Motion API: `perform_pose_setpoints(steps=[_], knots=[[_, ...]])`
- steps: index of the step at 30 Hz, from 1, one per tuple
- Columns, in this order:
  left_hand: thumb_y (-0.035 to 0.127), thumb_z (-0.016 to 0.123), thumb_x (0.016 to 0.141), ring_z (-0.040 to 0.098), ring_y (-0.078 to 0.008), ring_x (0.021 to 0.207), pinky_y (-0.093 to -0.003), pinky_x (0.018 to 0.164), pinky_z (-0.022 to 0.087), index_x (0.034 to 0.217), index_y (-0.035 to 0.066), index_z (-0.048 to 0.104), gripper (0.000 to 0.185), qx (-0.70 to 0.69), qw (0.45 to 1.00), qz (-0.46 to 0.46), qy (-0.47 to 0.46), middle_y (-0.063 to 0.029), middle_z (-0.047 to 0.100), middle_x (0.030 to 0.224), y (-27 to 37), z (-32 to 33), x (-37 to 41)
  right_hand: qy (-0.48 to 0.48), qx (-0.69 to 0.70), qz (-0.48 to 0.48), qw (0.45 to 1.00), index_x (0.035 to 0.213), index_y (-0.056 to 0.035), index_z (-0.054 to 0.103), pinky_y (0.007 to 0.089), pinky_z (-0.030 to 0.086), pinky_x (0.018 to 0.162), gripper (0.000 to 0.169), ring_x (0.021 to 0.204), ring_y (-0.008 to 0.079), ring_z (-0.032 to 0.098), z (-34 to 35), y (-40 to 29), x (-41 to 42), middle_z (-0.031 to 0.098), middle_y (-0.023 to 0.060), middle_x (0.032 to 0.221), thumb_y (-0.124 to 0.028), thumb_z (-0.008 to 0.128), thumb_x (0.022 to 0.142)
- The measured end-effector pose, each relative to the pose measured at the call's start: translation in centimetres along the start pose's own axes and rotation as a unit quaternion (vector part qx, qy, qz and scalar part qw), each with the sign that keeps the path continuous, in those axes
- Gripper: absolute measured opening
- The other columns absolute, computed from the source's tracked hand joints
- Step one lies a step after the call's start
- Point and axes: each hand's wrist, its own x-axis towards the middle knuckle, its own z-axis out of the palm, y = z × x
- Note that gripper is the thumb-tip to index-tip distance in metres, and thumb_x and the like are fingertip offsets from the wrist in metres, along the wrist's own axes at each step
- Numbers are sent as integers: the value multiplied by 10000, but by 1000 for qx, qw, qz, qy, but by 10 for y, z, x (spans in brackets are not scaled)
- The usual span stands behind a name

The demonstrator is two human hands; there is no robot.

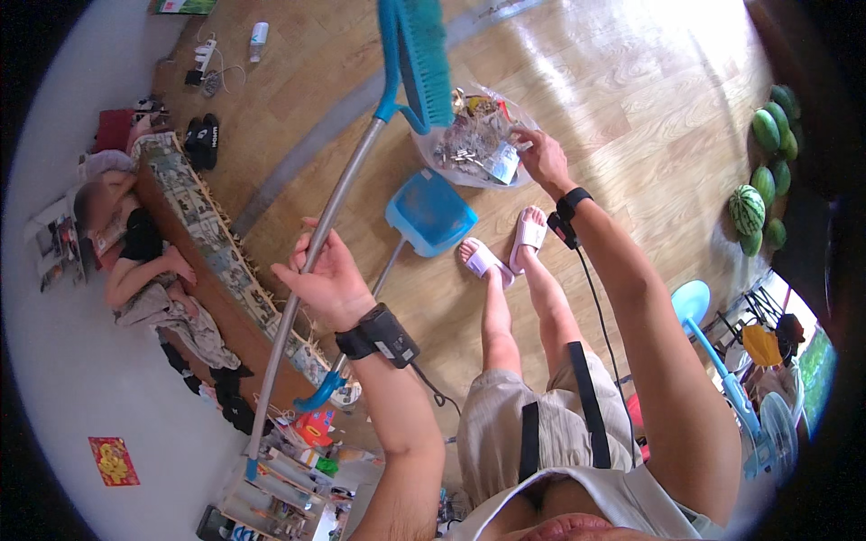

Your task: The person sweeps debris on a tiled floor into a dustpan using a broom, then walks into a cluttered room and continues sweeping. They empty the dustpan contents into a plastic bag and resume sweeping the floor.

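Observation:
A broom [338,182] with a grey metal handle and blue-green bristles slants across the view, its head raised at the top. My left hand [326,274] is at the handle, with the pole lying between thumb and fingers, which are only partly curled. A clear plastic bag [473,145] full of mixed rubbish stands on the floor beside the broom head. My right hand [541,159] pinches the right rim of this bag. Between my feet and the bag lies a blue dustpan [431,213]; its long handle runs down past my left wrist to a blue hooked end.
A person [145,237] lies on a bed [210,250] at the left. Black slippers [201,142], a power strip [203,57] and a bottle [258,42] are on the floor. Several watermelons [747,209] lie at the right, above a blue fan [727,379]. A cable hangs from my right wrist.

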Motion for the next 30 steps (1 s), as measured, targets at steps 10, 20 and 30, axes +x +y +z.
perform_pose_setpoints(steps=[10,20,30], knots=[[444,358,1014,537,-128,687,-411,993,466,600,121,407,528,65,998,3,-9,2,489,593,-1,21,-35,-36,71,6,997,1287,-58,555,331,505,719,567,785,202,644,-14,-18,-12,665,97,863,-272,727,790],[402,359,1022,531,-159,684,-451,985,456,586,86,383,539,-14,989,-111,99,-34,466,591,8,15,-49,-92,264,12,960,890,-12,709,273,449,603,236,667,81,554,8,-24,5,651,31,724,-226,741,796],[353,434,1003,486,-131,621,-402,964,452,559,128,336,507,-76,991,-91,59,9,401,542,20,22,-41,17,58,22,998,861,-42,737,303,488,624,245,636,153,623,7,5,-6,674,91,687,-281,705,818]])
